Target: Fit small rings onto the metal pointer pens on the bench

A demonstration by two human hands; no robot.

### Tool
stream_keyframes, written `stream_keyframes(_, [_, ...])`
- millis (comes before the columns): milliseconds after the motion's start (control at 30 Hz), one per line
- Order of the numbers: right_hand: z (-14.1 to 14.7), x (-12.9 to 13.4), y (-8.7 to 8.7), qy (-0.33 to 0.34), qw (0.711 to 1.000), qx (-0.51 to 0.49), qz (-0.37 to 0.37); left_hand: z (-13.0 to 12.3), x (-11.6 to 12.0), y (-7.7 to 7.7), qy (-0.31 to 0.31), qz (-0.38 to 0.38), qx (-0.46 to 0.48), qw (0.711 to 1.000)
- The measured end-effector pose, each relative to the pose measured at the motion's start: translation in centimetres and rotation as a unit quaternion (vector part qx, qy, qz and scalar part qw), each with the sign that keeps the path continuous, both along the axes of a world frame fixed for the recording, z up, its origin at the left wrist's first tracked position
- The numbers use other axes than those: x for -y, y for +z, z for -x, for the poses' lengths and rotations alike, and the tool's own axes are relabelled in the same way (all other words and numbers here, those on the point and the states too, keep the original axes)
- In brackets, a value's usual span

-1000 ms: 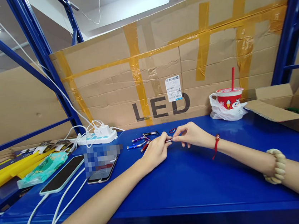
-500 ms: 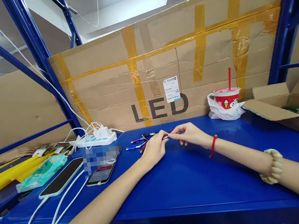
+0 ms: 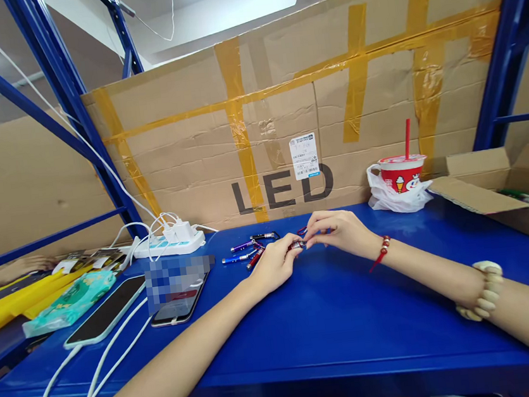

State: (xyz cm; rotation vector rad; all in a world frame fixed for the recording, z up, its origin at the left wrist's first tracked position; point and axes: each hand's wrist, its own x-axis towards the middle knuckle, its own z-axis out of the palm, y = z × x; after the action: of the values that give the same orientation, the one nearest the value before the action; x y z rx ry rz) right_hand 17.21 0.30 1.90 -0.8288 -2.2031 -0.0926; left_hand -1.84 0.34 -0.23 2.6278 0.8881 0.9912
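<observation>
My left hand (image 3: 276,265) is closed around a small pen-shaped flashlight (image 3: 297,244), whose silvery end sticks out past the thumb and index finger. At that end my right hand (image 3: 337,231) pinches with thumb and fingertips; what exactly sits between them is too small to tell. Just left of my left hand lie several similar pen-shaped lights on the blue shelf: a blue one (image 3: 237,259), a purple one (image 3: 242,247), a black one (image 3: 262,236) and a red one (image 3: 254,260). Another small red item (image 3: 301,230) shows partly behind my hands.
Left on the blue shelf (image 3: 308,327) are two phones, a dark-screened one (image 3: 108,310) and another (image 3: 176,307), white cables and a power strip (image 3: 169,244). A bagged red cup (image 3: 400,180) and open carton (image 3: 483,192) stand right. Another person's hand (image 3: 28,265) is far left.
My right hand has shifted slightly and its fingers bend more over the flashlight's end. More of that silvery end shows now. The view has moved a little.
</observation>
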Motion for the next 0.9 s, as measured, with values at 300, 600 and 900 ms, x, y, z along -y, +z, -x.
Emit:
stream_keyframes(300, [1.2, 0.5, -1.0, 0.0, 0.976, -0.126, 0.179, 0.3, 0.5, -0.1, 0.006, 0.007, -0.011, 1.0])
stream_keyframes(600, [2.0, 0.7, -1.0, 0.015, 0.75, -0.309, 0.585, 0.2, 0.1, -0.1, 0.016, -0.053, -0.014, 0.998])
stream_keyframes(900, [0.5, -0.6, -0.8, -0.002, 0.972, -0.109, 0.209, -0.4, -0.6, -0.5, 0.001, 0.023, 0.059, 0.998])
